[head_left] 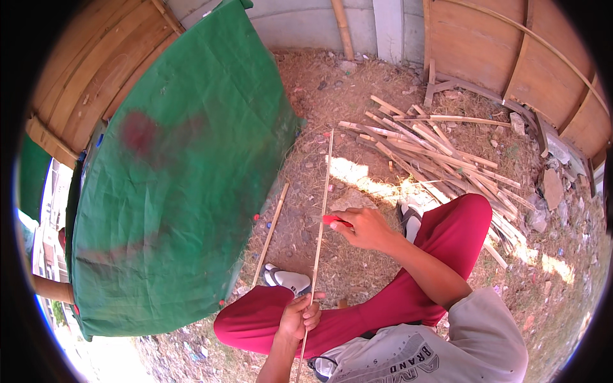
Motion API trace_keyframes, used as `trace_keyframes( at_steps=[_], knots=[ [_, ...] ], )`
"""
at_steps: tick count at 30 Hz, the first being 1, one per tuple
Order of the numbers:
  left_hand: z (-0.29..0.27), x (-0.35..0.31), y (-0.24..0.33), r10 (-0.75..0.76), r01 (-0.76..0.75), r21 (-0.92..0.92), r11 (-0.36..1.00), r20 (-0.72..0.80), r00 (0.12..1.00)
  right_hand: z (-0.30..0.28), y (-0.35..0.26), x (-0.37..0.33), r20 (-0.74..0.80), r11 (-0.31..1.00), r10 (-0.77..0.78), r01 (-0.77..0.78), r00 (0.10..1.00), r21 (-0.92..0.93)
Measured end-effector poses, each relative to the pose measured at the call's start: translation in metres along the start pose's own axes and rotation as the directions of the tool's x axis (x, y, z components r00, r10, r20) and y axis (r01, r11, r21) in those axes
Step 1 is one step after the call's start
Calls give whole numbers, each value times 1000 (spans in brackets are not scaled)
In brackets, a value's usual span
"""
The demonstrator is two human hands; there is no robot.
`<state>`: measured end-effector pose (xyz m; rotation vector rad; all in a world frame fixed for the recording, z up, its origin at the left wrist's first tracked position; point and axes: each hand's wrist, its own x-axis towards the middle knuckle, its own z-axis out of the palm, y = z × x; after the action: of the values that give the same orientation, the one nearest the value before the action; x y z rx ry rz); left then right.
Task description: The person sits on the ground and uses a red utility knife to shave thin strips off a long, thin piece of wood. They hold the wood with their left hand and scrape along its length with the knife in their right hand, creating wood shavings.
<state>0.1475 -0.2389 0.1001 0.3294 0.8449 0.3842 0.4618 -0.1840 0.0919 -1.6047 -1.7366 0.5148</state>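
Observation:
My left hand is closed around the lower part of a long, thin bamboo strip, just in front of my lap. The strip slants up and away from me, its far end near the pile of sticks. In my right hand is a red-handled knife, its handle gripped in closed fingers. The knife's thin blade points left and meets or crosses the strip about midway along; whether it touches cannot be made out. My legs in dark red trousers are bent to either side beneath my arms.
A pile of split bamboo sticks lies ahead to the right. One more bamboo piece rests left of the strip. A large green tarp hangs close on the left. Wooden panels and a pale wall stand behind.

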Motion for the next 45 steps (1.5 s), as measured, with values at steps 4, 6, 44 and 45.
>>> trace_keyframes(
  at_steps=[4,6,44,45],
  knots=[
    [-14,2,-2,-61,80,-147,986,128,990,6,5,-1,-24,998,-35,34,999,-45],
    [-21,1,-6,-83,129,-236,963,196,977,7,6,0,-53,997,-30,26,998,-75],
    [-38,-74,-26,-136,144,-201,969,51,989,4,16,10,18,959,142,-133,990,-250],
    [-40,-78,-27,-144,152,-201,968,56,988,4,19,10,16,958,139,-131,990,-255]
  ],
)
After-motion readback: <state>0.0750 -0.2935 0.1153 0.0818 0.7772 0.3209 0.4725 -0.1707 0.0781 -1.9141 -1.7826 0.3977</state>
